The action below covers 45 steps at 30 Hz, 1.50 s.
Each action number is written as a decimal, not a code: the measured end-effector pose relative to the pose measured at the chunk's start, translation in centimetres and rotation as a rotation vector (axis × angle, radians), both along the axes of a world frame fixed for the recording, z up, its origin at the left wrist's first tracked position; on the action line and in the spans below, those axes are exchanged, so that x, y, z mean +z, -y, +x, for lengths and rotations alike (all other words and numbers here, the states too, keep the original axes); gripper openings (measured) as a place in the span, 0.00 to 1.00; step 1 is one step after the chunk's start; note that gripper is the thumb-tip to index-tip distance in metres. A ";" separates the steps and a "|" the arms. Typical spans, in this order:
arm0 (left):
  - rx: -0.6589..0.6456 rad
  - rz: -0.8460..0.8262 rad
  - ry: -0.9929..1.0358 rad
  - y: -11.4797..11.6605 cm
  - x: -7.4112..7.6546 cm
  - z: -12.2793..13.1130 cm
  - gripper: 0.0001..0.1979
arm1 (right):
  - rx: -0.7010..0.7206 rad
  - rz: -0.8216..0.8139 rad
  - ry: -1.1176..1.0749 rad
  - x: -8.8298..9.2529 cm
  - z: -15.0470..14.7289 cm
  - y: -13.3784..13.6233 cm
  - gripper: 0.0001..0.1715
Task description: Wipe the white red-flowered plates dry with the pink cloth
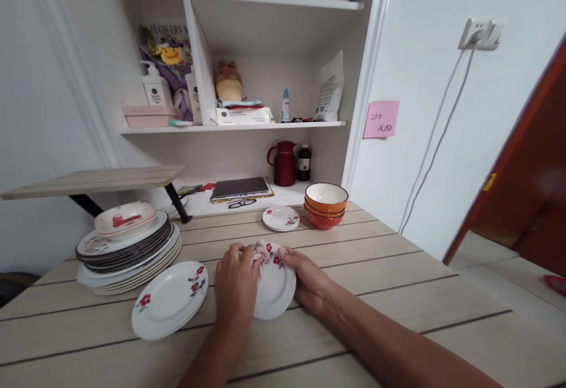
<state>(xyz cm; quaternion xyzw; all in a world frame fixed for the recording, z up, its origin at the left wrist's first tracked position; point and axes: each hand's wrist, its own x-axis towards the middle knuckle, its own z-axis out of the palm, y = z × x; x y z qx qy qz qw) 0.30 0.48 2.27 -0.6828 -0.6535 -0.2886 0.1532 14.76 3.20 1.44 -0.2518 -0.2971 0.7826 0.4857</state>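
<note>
A small white plate with red flowers [276, 291] is tilted up above the table, held at its right edge by my right hand [312, 279], thumb on the face and fingers behind. My left hand [236, 285] is closed on a pale pink cloth [262, 250], which it presses against the plate's upper left part. To the left lie larger flowered plates [170, 299], one on another. Beyond my hands rests a short stack of small flowered plates [280, 218]. Next to it stand nested orange and red bowls [326, 205].
A tall stack of plates [128, 252] topped by a dish [125, 219] stands at the left, beside a wooden riser [95, 178]. At the back are a laptop [241, 187], glasses [242, 203], a dark red jug [283, 164] and a dark bottle [303, 163].
</note>
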 end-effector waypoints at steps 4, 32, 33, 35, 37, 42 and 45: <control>-0.034 -0.084 -0.034 0.4 -0.2 0.4 0.14 | -0.080 -0.039 -0.019 -0.4 0.2 -0.7 0.13; -0.070 -0.101 -0.025 0.7 -0.5 1.2 0.15 | -0.052 -0.036 -0.074 -1.0 0.3 -1.0 0.08; -0.070 -0.093 -0.026 0.7 -0.5 1.2 0.15 | -0.050 -0.037 -0.072 -1.0 0.3 -1.0 0.08; -0.068 -0.079 -0.024 0.7 -0.6 1.2 0.16 | -0.043 -0.043 -0.071 -1.1 0.3 -1.0 0.08; -0.063 -0.080 -0.012 0.6 -0.7 1.3 0.16 | -0.039 -0.054 -0.070 -1.1 0.4 -1.0 0.07; -0.061 -0.109 0.009 0.5 -0.8 1.3 0.15 | -0.052 -0.088 -0.075 -1.1 0.4 -1.0 0.07; -0.072 -0.126 0.012 0.5 -0.7 1.3 0.15 | -0.055 -0.114 -0.066 -1.1 0.5 -1.1 0.08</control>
